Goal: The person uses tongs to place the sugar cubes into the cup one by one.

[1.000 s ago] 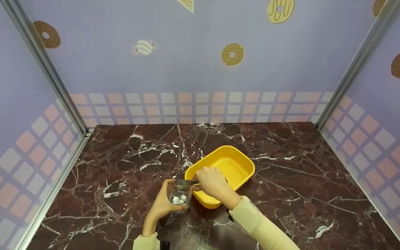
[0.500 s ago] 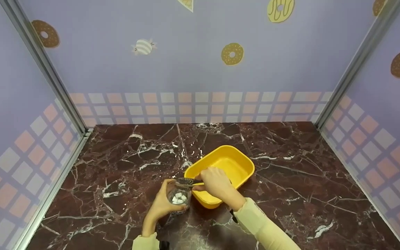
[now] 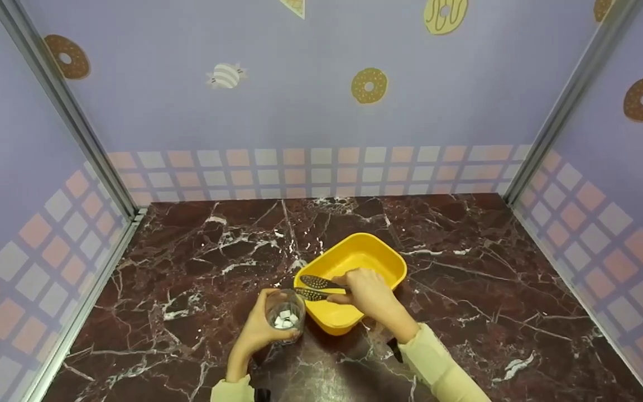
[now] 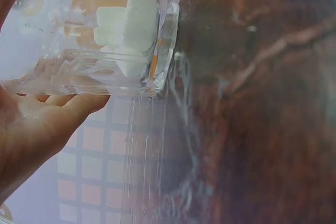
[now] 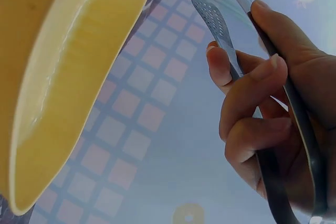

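My left hand (image 3: 257,330) grips a clear glass cup (image 4: 167,45), its fingers and thumb wrapped around the side. Several white cubes (image 3: 286,319) lie at the bottom of the cup. My right hand (image 3: 370,293) holds dark tongs (image 3: 315,294) with perforated, spoon-like ends. The two ends stand apart with nothing between them, over the left rim of a yellow rectangular tub (image 3: 331,329) and just right of the cup's mouth. In the right wrist view, the fingers wrap around both arms of the tongs (image 5: 212,18). No cubes show in the visible part of the tub.
The dark red marbled tabletop (image 3: 466,312) carries small white specks behind the cup and tub. A purple wall (image 3: 299,111) with sweet and doughnut pictures rises at the back, and similar panels stand at both sides. Metal posts (image 3: 578,95) run up the corners.
My right hand has moved right, taking the tongs from over the cup's mouth to the tub's rim. The tongs' ends have spread apart. The left hand keeps the cup in nearly the same place.
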The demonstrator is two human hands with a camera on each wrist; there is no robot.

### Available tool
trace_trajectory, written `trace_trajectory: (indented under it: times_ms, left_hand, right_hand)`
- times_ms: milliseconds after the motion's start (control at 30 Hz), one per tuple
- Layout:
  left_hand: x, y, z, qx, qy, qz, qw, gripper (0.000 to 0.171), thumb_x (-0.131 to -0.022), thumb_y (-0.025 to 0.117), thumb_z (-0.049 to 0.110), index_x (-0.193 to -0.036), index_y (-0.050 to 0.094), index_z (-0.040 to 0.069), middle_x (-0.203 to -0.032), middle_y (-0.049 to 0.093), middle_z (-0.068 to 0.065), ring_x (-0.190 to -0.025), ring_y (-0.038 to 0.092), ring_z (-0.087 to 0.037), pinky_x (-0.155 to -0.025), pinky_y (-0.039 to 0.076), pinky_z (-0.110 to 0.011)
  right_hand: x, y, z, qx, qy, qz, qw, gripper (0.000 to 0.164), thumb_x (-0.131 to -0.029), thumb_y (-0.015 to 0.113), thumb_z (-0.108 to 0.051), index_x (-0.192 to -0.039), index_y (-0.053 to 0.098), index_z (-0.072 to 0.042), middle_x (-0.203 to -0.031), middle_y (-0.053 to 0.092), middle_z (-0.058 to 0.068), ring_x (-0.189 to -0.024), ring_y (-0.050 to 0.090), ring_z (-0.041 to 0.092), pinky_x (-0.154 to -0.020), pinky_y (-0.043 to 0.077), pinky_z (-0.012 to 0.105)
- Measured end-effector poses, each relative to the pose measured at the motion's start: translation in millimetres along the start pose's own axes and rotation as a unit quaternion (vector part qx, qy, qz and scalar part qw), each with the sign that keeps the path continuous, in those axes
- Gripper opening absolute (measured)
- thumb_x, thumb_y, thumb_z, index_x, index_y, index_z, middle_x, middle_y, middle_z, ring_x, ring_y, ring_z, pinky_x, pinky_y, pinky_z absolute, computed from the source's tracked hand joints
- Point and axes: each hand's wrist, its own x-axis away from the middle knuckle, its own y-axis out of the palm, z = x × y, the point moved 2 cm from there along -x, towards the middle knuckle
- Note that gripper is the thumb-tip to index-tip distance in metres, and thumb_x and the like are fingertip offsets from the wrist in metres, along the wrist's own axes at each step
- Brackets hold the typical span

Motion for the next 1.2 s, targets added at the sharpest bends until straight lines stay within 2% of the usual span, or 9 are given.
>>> trace_trajectory:
  times_ms: [200, 400, 600, 767, 1000, 1200]
  left_hand:
    - [-0.1, 0.1, 1.3, 0.0, -0.003, 0.002, 1.0, 0.082, -0.051, 0.082, 0.002, -0.119, 0.036, -0.001, -0.12, 0.051, -0.022, -0.117, 0.045, -0.037, -0.104, 0.033, -0.049]
    - [-0.6, -0.1, 1.6, 0.004, 0.001, 0.005, 1.0, 0.081, -0.05, 0.082, 0.001, -0.118, 0.037, -0.001, -0.12, 0.051, -0.021, -0.117, 0.045, -0.037, -0.105, 0.031, -0.048]
    - [0.0, -0.1, 2.1, 0.006, -0.002, 0.007, 1.0, 0.082, -0.05, 0.083, 0.004, -0.118, 0.037, 0.001, -0.121, 0.051, -0.019, -0.12, 0.043, -0.034, -0.108, 0.03, -0.044]
    - [-0.1, -0.4, 3.0, 0.001, -0.005, 0.008, 1.0, 0.082, -0.05, 0.082, 0.001, -0.118, 0.037, 0.0, -0.121, 0.051, -0.019, -0.119, 0.044, -0.034, -0.107, 0.03, -0.044]
    - [-0.2, 1.2, 9.1, 0.004, 0.004, 0.01, 0.9999, 0.081, -0.049, 0.08, -0.005, -0.117, 0.036, -0.006, -0.118, 0.05, -0.027, -0.116, 0.043, -0.043, -0.105, 0.029, -0.052]
    - [0.4, 1.2, 4.2, -0.001, 0.0, 0.011, 0.9999, 0.082, -0.05, 0.082, 0.0, -0.117, 0.037, -0.002, -0.119, 0.051, -0.021, -0.117, 0.045, -0.038, -0.106, 0.031, -0.046]
  right_hand:
    - [17.3, -8.1, 21.1, -0.019, 0.023, 0.016, 0.999, 0.024, -0.075, 0.066, -0.038, -0.086, 0.068, -0.018, -0.06, 0.055, -0.004, -0.05, 0.038, 0.005, -0.045, 0.032, 0.019]
    - [39.7, -17.0, 45.5, -0.028, 0.076, 0.053, 0.995, 0.03, -0.076, 0.068, -0.032, -0.1, 0.068, -0.014, -0.065, 0.059, -0.002, -0.051, 0.04, 0.006, -0.045, 0.033, 0.018]
    - [60.0, -19.7, 71.9, -0.048, 0.128, 0.079, 0.987, 0.034, -0.074, 0.07, -0.021, -0.105, 0.066, -0.007, -0.084, 0.067, 0.006, -0.055, 0.043, 0.009, -0.048, 0.035, 0.02]
    - [72.4, -16.3, 91.7, -0.074, 0.175, 0.078, 0.979, 0.042, -0.075, 0.07, -0.018, -0.112, 0.061, -0.001, -0.08, 0.064, 0.008, -0.052, 0.043, 0.006, -0.046, 0.034, 0.018]
    - [87.6, -8.4, 115.5, -0.057, 0.192, 0.095, 0.975, 0.044, -0.074, 0.07, -0.017, -0.112, 0.06, 0.0, -0.069, 0.055, 0.007, -0.056, 0.04, 0.011, -0.049, 0.034, 0.022]
    - [103.5, 1.8, 133.8, -0.042, 0.193, 0.131, 0.971, 0.041, -0.074, 0.069, -0.012, -0.107, 0.058, 0.008, -0.075, 0.057, 0.016, -0.064, 0.054, 0.023, -0.054, 0.047, 0.037]
